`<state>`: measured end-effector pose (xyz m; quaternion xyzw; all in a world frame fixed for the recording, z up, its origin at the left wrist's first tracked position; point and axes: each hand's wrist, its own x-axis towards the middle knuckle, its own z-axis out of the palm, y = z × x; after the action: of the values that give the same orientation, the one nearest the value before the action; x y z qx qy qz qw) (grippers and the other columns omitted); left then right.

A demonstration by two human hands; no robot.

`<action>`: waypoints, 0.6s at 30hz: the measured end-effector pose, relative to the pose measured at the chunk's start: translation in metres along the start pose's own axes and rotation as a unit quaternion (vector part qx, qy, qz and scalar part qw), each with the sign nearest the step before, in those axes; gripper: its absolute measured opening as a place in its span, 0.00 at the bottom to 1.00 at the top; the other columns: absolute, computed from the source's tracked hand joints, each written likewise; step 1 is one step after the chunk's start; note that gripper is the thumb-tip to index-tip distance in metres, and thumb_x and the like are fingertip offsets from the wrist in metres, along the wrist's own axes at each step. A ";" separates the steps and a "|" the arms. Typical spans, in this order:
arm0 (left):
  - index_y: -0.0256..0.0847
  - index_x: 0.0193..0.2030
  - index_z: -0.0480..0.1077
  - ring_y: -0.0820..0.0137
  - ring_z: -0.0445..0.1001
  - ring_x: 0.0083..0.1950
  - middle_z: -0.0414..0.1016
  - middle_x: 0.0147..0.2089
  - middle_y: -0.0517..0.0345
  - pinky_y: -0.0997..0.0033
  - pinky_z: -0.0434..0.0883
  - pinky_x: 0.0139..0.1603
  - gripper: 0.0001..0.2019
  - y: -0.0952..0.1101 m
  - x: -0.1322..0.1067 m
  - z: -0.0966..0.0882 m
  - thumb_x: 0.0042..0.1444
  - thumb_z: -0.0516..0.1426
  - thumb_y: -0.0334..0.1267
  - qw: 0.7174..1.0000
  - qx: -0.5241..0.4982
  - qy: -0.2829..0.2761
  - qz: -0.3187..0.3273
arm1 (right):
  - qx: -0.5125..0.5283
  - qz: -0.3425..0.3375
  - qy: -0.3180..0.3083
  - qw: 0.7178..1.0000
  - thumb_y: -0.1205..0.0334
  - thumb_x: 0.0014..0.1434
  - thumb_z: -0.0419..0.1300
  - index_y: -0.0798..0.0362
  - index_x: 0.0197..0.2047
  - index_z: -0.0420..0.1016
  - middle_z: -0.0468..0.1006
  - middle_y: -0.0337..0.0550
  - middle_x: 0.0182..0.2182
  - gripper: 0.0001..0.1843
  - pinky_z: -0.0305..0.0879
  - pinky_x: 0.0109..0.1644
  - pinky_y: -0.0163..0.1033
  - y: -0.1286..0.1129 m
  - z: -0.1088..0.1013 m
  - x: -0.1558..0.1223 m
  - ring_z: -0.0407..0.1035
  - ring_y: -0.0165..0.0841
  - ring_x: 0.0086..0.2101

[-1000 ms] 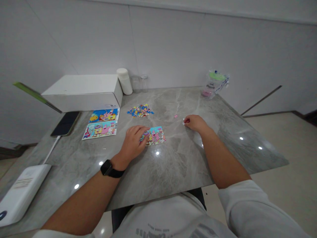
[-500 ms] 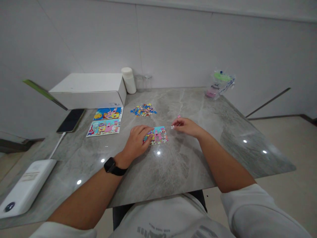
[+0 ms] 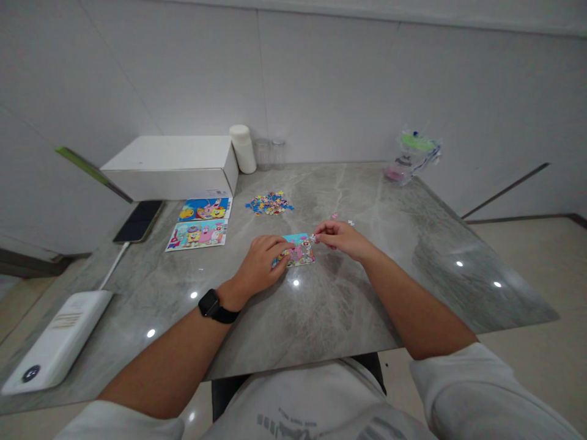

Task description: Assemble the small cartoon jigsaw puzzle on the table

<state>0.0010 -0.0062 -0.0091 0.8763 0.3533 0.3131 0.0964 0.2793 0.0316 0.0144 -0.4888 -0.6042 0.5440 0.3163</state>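
My left hand (image 3: 262, 260), with a black watch on the wrist, rests with its fingers flat on the left side of a small, partly built cartoon puzzle (image 3: 300, 249) in the middle of the grey marble table (image 3: 321, 305). At the puzzle's upper right corner my right hand (image 3: 342, 237) pinches a small puzzle piece (image 3: 313, 237). Two loose pieces (image 3: 342, 219) lie just beyond that hand. A heap of several loose pieces (image 3: 269, 203) sits farther back.
Two finished cartoon pictures (image 3: 202, 223) lie at the left, beside a black phone (image 3: 138, 220). A white box (image 3: 172, 166), a white cylinder (image 3: 243, 148) and two glass jars (image 3: 269, 153) stand at the back. A plastic bag (image 3: 413, 156) sits back right, a white device (image 3: 55, 348) front left.
My right hand has moved left from the loose pieces to the puzzle's upper right corner, carrying a small piece. My left hand stays on the puzzle.
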 end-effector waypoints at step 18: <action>0.46 0.58 0.77 0.60 0.76 0.57 0.79 0.56 0.50 0.53 0.69 0.60 0.14 0.000 0.001 0.001 0.73 0.54 0.41 0.999 -0.006 -0.047 0.003 | 0.030 0.015 0.038 0.999 0.53 0.49 0.70 0.49 0.37 0.70 0.76 0.35 0.29 0.17 0.63 0.29 0.34 0.004 0.004 0.002 0.68 0.30 0.29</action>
<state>0.0024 -0.0058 -0.0097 0.8904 0.3440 0.2742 0.1167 0.2762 0.0320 0.0099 -0.5083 -0.5677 0.5478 0.3453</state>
